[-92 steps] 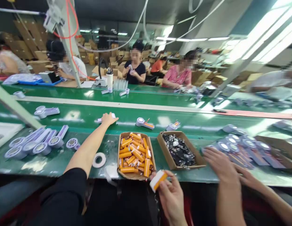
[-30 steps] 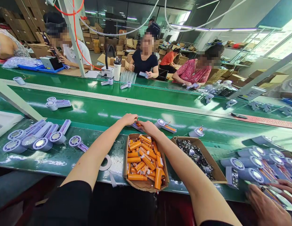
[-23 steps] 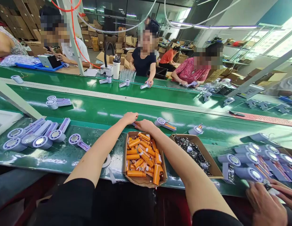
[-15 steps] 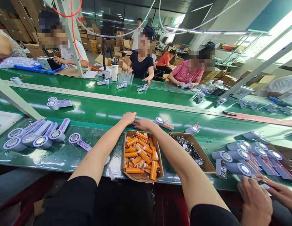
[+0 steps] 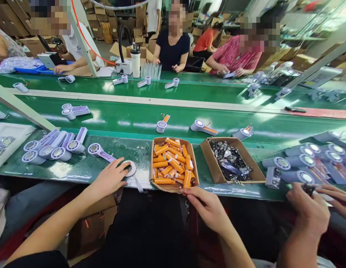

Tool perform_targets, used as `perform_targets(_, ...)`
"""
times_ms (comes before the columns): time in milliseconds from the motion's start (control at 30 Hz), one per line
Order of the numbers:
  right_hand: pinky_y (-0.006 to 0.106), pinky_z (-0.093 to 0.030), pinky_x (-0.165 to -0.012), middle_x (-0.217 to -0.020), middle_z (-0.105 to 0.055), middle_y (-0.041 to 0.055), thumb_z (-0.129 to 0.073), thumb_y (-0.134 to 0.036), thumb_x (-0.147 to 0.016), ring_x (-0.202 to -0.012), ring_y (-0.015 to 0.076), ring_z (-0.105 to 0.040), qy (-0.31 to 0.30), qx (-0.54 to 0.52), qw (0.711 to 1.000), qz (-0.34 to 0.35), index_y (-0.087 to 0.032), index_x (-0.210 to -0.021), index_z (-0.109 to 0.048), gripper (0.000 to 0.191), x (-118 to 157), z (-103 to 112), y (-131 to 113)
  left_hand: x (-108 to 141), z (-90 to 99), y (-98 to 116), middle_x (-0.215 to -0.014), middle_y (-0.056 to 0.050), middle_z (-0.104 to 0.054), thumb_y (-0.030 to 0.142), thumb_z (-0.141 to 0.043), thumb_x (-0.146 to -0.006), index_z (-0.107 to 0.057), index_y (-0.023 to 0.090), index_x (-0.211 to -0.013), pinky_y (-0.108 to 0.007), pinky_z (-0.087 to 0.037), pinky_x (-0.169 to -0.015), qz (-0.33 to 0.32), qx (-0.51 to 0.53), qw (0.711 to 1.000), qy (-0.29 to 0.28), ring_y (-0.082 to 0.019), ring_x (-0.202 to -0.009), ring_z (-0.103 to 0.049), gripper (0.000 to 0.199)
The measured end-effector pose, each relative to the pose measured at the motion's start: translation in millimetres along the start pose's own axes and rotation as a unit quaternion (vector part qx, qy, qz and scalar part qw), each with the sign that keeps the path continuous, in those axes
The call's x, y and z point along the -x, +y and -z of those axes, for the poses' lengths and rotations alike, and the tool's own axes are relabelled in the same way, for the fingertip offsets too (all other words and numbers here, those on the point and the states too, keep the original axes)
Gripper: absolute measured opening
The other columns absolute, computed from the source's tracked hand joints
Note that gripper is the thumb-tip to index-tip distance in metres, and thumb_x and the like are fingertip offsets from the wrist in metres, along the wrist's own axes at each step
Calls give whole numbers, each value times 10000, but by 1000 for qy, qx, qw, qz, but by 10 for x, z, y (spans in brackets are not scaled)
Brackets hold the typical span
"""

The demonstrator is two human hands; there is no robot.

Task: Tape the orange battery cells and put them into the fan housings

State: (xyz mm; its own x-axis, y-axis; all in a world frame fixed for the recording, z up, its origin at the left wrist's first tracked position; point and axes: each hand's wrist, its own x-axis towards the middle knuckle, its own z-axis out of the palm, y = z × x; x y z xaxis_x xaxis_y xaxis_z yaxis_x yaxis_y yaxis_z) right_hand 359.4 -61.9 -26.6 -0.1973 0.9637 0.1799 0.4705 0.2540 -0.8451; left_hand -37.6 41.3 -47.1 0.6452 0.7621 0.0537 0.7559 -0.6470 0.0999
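My left hand [image 5: 113,178] is open, fingers apart, its fingertips at the left side of a white tape roll [image 5: 130,168] with a loose tail. Beside it lies a lilac housing [image 5: 94,149] with a round head and long handle. My right hand [image 5: 208,208] is at the front rim of a cardboard box [image 5: 197,175] holding several orange-wrapped battery cells [image 5: 168,163]. Its thumb and forefinger are pinched together there; what is between them, if anything, I cannot make out. Beyond the box, a lilac unit with an orange cell [image 5: 161,126] rests on the green belt.
A second box [image 5: 208,160] holds small black parts. More lilac housings [image 5: 61,152] lie at left, and several [image 5: 298,160] are heaped at right. A neighbour's hands [image 5: 309,208] work at far right. People sit across the green conveyor [image 5: 119,106].
Both hands have drawn back from the belt, the left to the tape roll, the right to the box front. The lilac unit by my hands now lies free on the belt. The view tilted down.
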Motion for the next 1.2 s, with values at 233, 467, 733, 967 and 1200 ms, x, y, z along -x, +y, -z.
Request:
perform_targets(233, 239, -518, -511, -844, -762, 29, -712, -516, -935, -538, 129, -640, -73, -195, 970, -126, -197, -1304, -705, 488, -216, -875, -444, 134, 165, 440, -1225, -107, -738, 259, -667, -984, -732, 222, -1133, -541, -514, -1140, -73, -16, 983, 169, -336, -1304, -581, 167)
perform_targets(467, 241, -377, -550, -545, -623, -17, -582, -419, -1052, -507, 104, -529, -303, -92, 948, 40, -187, -617, -673, 501, -274, -942, -659, 167, 192, 462, -1090, -75, -761, 223, -661, -974, -728, 215, -1097, -576, -527, -1119, -73, 6, 977, 201, -389, -1424, -487, 141)
perform_targets(733, 418, -506, -1031, -1214, -776, 123, -508, -322, -1072, -1155, 294, -688, -61, 251, 966, 14, -214, -1268, -742, 323, -890, -422, -399, 166, 67, 507, -1117, -87, -759, 134, -610, -968, -734, 217, -1130, -621, -497, -1140, -50, -2, 976, 213, -364, -1329, -563, 220)
perform_targets(967, 483, -468, -1074, -1306, -712, 164, -549, -372, -1057, -1242, 347, -621, -59, 414, 907, -39, -180, -1297, -704, 344, -1322, -505, -207, 8, 153, 751, -1086, -77, -757, 89, -625, -962, -719, 179, -1047, -578, -494, -1155, -99, 35, 961, 255, -313, -1202, -611, 155)
perform_targets(1200, 449, -505, -1055, -1262, -734, 112, -632, -347, -1018, -1183, 321, -668, -28, 372, 927, -18, -204, -1166, -775, 251, -1309, -522, -130, -30, 148, 767, -1055, -70, -752, 90, -617, -975, -703, 172, -1014, -576, -502, -1143, -105, 42, 958, 262, -282, -1112, -644, 125)
